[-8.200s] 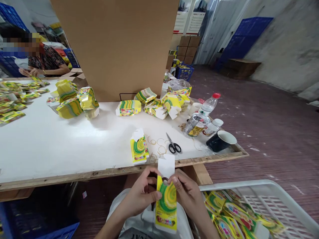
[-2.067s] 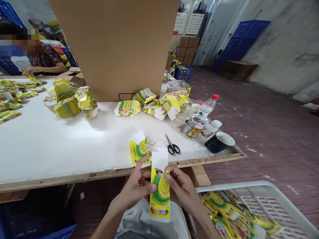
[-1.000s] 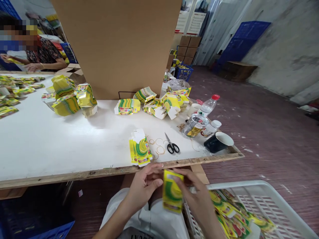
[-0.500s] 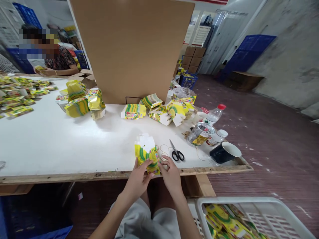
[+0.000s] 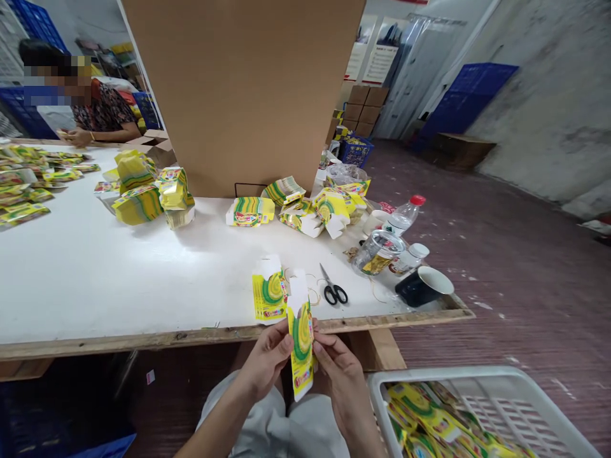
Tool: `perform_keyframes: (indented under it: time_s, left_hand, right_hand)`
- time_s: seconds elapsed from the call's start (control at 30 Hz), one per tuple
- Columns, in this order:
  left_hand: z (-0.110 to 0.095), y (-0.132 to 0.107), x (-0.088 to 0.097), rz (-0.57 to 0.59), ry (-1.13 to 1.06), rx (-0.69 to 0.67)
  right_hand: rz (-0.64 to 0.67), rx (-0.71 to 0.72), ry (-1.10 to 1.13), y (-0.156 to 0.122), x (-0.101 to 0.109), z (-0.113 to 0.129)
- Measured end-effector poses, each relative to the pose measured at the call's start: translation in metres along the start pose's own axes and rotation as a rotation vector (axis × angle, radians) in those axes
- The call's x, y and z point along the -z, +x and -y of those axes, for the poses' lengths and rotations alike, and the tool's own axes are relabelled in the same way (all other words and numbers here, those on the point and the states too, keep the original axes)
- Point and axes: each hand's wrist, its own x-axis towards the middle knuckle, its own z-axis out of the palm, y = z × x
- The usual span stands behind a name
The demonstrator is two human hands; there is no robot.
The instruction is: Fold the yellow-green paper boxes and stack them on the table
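Holds a yellow-and-green printed carton (image 5: 301, 350) over the pale-clothed lap (image 5: 267, 416), just in front of the wooden table edge (image 5: 157, 338), tilted, with a white end flap (image 5: 298, 286) toward twelve o'clock. Grips the nine o'clock side in the left hand (image 5: 268, 359), thumb on the printed face, fingers behind. Has the right hand (image 5: 337, 362) at the three o'clock side, fingertips touching the long edge; cannot tell whether pinching or only steadying.

Counting from the held carton as clock centre, shows a small overlapped stack of matching cartons (image 5: 268, 296) near at eleven, flat on the white tabletop (image 5: 143, 273). Shows thin tan bands (image 5: 314, 296) between twelve and one, then black-handled scissors (image 5: 335, 293) at one, points toward eleven. Farther out at one, shows a clear jar (image 5: 379, 254) and a red-capped bottle (image 5: 403, 216); at two, a white-capped container (image 5: 405, 261) and a dark mug (image 5: 422, 286). At four, shows a white perforated basket (image 5: 515, 416) with heaped printed packs (image 5: 424, 416).

Toward twelve, shows bundled cartons (image 5: 329, 210) before a tall cardboard panel (image 5: 243, 95). Between ten and eleven, shows more bundles (image 5: 143, 191) and, beyond, a co-worker (image 5: 102, 111) with hands close together.
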Motion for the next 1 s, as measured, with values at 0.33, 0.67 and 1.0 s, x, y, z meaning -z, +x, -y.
perform_keyframes:
  time_s: [0.33,0.67,1.0]
  left_hand:
    - [0.013,0.006,0.003,-0.218,0.162,-0.149]
    - [-0.008,-0.009,0.003,0.001,0.426,-0.123]
    - [-0.016,-0.014,0.002,0.179,0.292,0.004]
  right_hand:
    - [-0.026,0.160,-0.244,-0.004,-0.008,-0.001]
    - [0.178,0.242,-0.322,0.002,0.003,0.021]
    - [0.242,0.175,-0.296,0.002,0.015,0.036]
